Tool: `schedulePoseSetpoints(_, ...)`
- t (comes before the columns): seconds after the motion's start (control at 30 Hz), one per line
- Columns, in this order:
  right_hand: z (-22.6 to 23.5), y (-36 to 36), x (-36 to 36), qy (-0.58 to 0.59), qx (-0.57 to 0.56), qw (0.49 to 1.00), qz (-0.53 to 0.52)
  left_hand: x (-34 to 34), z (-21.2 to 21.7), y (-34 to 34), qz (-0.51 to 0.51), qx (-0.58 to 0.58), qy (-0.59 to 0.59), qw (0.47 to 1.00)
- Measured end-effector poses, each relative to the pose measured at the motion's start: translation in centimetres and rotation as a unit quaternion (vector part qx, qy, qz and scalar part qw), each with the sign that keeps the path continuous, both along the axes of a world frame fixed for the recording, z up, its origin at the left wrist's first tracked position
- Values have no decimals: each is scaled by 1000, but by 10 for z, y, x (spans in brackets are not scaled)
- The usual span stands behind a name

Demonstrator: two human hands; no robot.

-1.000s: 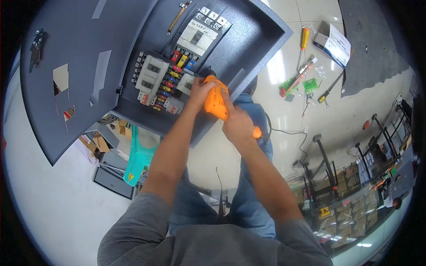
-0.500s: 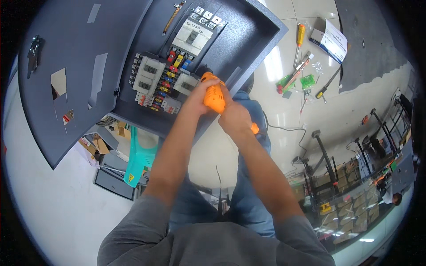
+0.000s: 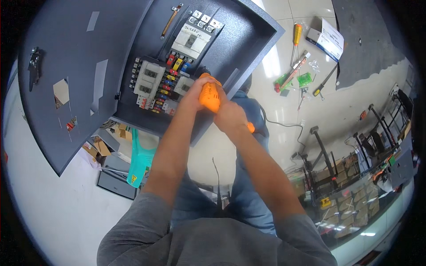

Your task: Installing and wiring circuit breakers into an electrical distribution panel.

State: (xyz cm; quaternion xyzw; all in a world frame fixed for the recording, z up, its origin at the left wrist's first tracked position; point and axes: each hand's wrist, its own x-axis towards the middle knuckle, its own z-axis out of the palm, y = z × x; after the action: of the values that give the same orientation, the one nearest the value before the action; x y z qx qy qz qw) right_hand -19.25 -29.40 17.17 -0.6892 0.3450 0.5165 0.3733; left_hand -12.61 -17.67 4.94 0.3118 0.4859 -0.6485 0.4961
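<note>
Both my hands are closed on an orange power drill (image 3: 210,98) held over the dark grey electrical cabinet (image 3: 242,33). My left hand (image 3: 194,95) wraps the drill's body near its front. Round the rear handle is my right hand (image 3: 230,118). The drill's dark chuck points into the cabinet, beside a small circuit breaker (image 3: 183,85); where its tip meets is hidden. A large white breaker (image 3: 191,41) sits above, with red, yellow and blue terminals below it. To the left is another pair of breakers (image 3: 148,80).
The cabinet door (image 3: 75,26) hangs wide to the left. A turquoise plastic stool (image 3: 141,155) stands below it. On the floor at right lie an orange-handled screwdriver (image 3: 297,35), a white box (image 3: 326,39), a black-and-yellow screwdriver (image 3: 326,82) and green bags (image 3: 304,80). A black cable (image 3: 284,126) trails there.
The view has shifted slightly. My hands and the drill keep nearly the same place against the cabinet, with the same grip.
</note>
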Motion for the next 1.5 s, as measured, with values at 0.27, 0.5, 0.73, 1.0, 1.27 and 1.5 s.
schedulePoseSetpoints(0.27,-1,-5,4,25,-2,1000,17,-1,0,-5,1,14,-17,1000)
schedulePoseSetpoints(0.5,-3,-11,7,17,-2,1000,5,4,0,-11,-10,-2,-4,1000)
schedulePoseSetpoints(0.73,-2,-8,4,18,2,1000,10,-1,1,-9,3,26,-3,1000)
schedulePoseSetpoints(1.0,-1,-12,4,21,6,1000,1,-4,-7,-8,-2,13,-12,1000)
schedulePoseSetpoints(1.27,-5,-11,-1,6,-4,1000,14,-10,-12,-6,32,8,-12,999)
schedulePoseSetpoints(1.5,-4,-10,0,13,-2,1000,19,-17,-12,-1,78,8,-3,997)
